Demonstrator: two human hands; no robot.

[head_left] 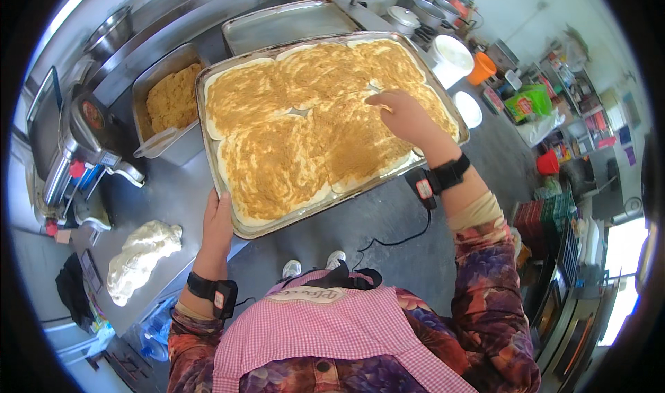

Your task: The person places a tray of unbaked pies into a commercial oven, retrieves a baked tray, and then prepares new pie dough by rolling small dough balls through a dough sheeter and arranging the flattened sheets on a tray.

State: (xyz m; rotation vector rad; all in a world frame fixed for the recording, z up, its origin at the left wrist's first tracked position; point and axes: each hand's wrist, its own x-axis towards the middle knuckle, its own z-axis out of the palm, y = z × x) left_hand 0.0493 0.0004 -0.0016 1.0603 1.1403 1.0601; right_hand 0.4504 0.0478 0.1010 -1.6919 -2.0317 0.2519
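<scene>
A large metal baking tray (pixel 201 109) lies tilted in front of me, holding several flat pale dough pieces set side by side. Brownish-yellow crumbly filling (pixel 277 164) is smeared unevenly over the dough. My left hand (pixel 217 225) grips the tray's near left edge, thumb along the rim and the other fingers mostly hidden. Over the tray's right half, my right hand (pixel 407 121) reaches in with fingers loosely bent and apart, fingertips at the filling; nothing is visible in it.
Left of the tray stands a deep metal pan (pixel 142 91) of crumbly filling with a clear scoop (pixel 158 143). A metal machine (pixel 86 126) and a plastic-wrapped pale lump (pixel 142 258) are on the counter. Behind lies another tray (pixel 287 29); a white bucket (pixel 450 60) stands right.
</scene>
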